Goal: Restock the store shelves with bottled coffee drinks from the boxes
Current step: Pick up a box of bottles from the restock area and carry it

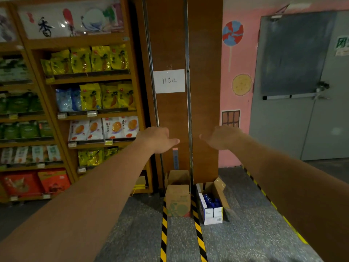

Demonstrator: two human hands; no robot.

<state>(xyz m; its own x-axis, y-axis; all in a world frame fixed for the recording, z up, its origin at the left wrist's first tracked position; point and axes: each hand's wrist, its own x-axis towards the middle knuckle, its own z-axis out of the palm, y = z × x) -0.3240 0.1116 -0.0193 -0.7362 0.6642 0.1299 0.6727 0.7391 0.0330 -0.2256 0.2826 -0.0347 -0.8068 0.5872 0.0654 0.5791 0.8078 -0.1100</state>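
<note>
Both bare forearms reach forward from the lower corners of the frame. Left hand [156, 138] at mid-frame, back up, thumb out to the right, grasping nothing. Right hand [221, 138] beside it and apart, back up, thumb out to the left, released; fingers of both mostly hidden behind the knuckles.

Below the hands: speckled grey floor [255, 233] with two yellow-black tape strips [198, 227].

Lower centre, on the floor against a wooden pillar [170, 44]: brown cardboard box [177, 199], flaps up, contents not visible. Just right of it, a white carton [213, 214], open, holding blue-topped bottles [212, 202]; labels too small to read.

White paper sign [169, 80] on the pillar. Wooden shelves [90, 79] fill the left of the frame, stocked with yellow snack bags [100, 58]. Grey door [302, 91] at far right.
</note>
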